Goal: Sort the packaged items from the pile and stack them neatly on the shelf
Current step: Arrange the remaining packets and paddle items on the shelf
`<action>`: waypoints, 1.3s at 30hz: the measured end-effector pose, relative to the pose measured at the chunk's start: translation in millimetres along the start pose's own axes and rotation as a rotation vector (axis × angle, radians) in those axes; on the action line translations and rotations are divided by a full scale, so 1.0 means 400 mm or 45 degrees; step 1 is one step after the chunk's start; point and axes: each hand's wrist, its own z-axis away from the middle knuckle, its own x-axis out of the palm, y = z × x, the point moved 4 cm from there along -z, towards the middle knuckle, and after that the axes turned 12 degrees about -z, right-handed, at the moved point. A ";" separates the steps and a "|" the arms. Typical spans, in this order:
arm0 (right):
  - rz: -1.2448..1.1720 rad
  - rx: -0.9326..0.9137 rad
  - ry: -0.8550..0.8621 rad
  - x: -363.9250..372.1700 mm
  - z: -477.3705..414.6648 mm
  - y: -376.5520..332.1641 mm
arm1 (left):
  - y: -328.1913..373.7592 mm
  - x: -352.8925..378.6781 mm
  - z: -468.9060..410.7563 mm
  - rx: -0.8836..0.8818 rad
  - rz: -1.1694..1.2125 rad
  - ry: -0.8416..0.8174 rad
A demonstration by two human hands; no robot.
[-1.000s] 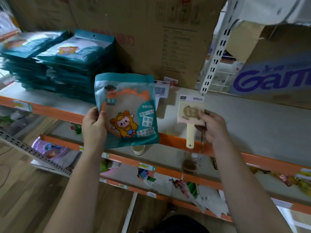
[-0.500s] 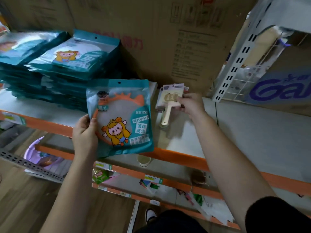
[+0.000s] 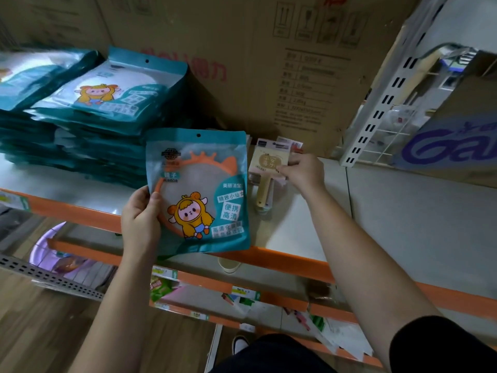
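Hands are both busy — left hand (image 3: 141, 219) is gripping a teal mirror packet (image 3: 200, 184) mid-frame, right hand (image 3: 302, 172) is pinching a cream packet (image 3: 269, 161) on the shelf (image 3: 403, 224).

In left hand (image 3: 141, 219), teal mirror packet (image 3: 199, 189); in right hand (image 3: 304, 173), cream paddle card (image 3: 269, 162) on shelf (image 3: 403, 224).

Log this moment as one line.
left hand: holds mirror pack | right hand: holds card pack at shelf | teal stack: shelf, rear left
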 end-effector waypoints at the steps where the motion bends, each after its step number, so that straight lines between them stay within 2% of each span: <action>1: -0.010 0.004 0.009 -0.002 0.001 0.000 | 0.001 0.004 0.000 -0.006 0.014 -0.005; 7: -0.245 -0.042 0.087 -0.007 0.026 0.015 | 0.010 0.018 -0.009 -0.014 0.079 -0.024; 10: -0.264 -0.107 0.109 -0.014 0.046 0.024 | 0.025 0.026 -0.001 -0.003 0.113 -0.048; 19: -0.270 -0.099 0.232 -0.017 0.118 0.021 | 0.079 0.033 -0.018 0.087 0.192 -0.303; 25: -0.416 -0.132 0.387 0.046 0.229 -0.014 | 0.155 -0.072 -0.065 0.207 0.233 -0.431; 29: -0.425 -0.153 0.355 0.142 0.298 -0.056 | 0.198 -0.181 -0.129 0.205 0.237 -0.437; 34: -0.184 -0.285 0.228 0.291 0.347 -0.079 | 0.249 -0.308 -0.272 0.274 0.225 -0.389; 36: -0.096 -0.325 0.238 0.339 0.363 -0.074 | 0.268 -0.342 -0.349 0.281 0.201 -0.350; 39: 0.159 -0.358 0.364 0.380 0.392 -0.071 | 0.294 -0.365 -0.471 0.237 0.103 -0.355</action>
